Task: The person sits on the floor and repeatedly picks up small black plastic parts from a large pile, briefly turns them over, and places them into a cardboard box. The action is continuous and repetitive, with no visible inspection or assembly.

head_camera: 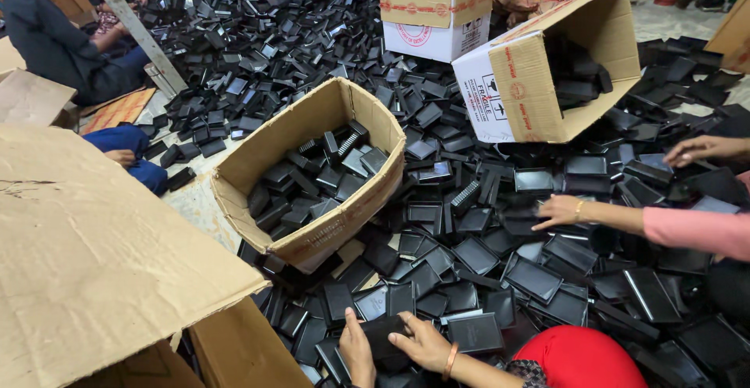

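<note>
1. Black plastic fills the near edge, where the left hand and right hand close together on one flat black case, left fingers curled along its side and right fingers spread over its top.
2. An orange bangle circles the right wrist, beside a red cloth at the bottom edge.
3. Around the hands, a heap of black trays covers the floor.
4. To the left, a large cardboard flap overhangs the heap.
5. Just beyond, an open brown carton holds more black cases, piled loosely.
6. At right, a co-worker's hand on a pink sleeve rests on the trays; a second hand reaches in above it.
7. Farther back, a tipped carton spills cases, and a taped white box stands upright behind it.
8. At far left, a seated person in dark clothes works beside the pile.
</note>
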Available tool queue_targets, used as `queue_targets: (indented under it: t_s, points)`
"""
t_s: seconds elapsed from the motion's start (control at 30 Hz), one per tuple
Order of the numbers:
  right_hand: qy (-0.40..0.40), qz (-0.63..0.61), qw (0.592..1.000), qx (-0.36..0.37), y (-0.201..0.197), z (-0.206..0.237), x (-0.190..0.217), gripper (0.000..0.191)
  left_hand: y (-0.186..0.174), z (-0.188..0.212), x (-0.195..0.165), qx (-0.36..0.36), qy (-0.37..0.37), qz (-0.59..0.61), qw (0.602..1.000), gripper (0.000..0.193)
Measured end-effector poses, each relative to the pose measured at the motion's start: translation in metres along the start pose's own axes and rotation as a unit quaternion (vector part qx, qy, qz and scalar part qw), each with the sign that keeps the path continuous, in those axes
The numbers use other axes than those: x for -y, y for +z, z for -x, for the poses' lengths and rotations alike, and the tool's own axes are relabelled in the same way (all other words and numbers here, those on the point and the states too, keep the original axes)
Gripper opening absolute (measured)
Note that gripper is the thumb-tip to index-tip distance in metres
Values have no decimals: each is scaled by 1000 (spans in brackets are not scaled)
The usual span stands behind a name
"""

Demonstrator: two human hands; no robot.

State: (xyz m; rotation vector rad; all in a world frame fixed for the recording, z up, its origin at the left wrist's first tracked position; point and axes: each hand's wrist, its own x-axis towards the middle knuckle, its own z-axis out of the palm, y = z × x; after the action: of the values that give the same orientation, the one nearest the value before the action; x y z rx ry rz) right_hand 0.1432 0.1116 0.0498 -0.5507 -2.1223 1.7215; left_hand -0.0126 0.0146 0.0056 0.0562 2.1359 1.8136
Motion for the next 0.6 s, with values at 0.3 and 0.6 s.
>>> queue_targets:
  t_s: [0.3, 0.6]
  points:
    - [-9, 32, 999, 3, -1, -3, 2, 34, -2, 4, -4, -2, 10, -12, 1000, 73]
    - [-28, 38, 998, 31, -2, 5, 8, 36, -4, 9, -11, -38, 83, -79, 993, 70]
